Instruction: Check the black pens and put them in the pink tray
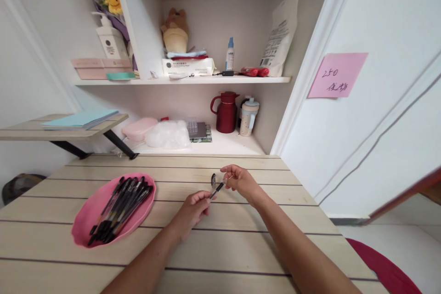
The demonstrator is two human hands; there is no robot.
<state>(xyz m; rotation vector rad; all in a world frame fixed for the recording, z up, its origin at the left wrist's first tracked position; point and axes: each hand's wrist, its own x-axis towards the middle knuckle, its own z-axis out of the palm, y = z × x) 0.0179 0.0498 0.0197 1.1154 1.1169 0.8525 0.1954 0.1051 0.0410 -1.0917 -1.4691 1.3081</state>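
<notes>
A pen [217, 189] with a dark grip and a paler barrel slants up and to the right above the table. My left hand [195, 209] pinches its lower end between thumb and fingers. At the upper end, my right hand [241, 183] has its thumb and fingertips closed around the pen's light-coloured tip. The tip is small and partly covered by those fingers. Just behind the pen, a small black rounded piece [213, 179] appears close to the tabletop; its kind cannot be made out. A pink oval tray [80, 220] to the left carries several black pens [120, 209].
The slatted wooden table [241, 248] meets a white shelf unit at the back. A red jug [226, 112], a speckled cup [248, 118] and a plastic bag [168, 134] stand there. A raised wooden stand [20, 134] with blue paper [81, 119] is at left.
</notes>
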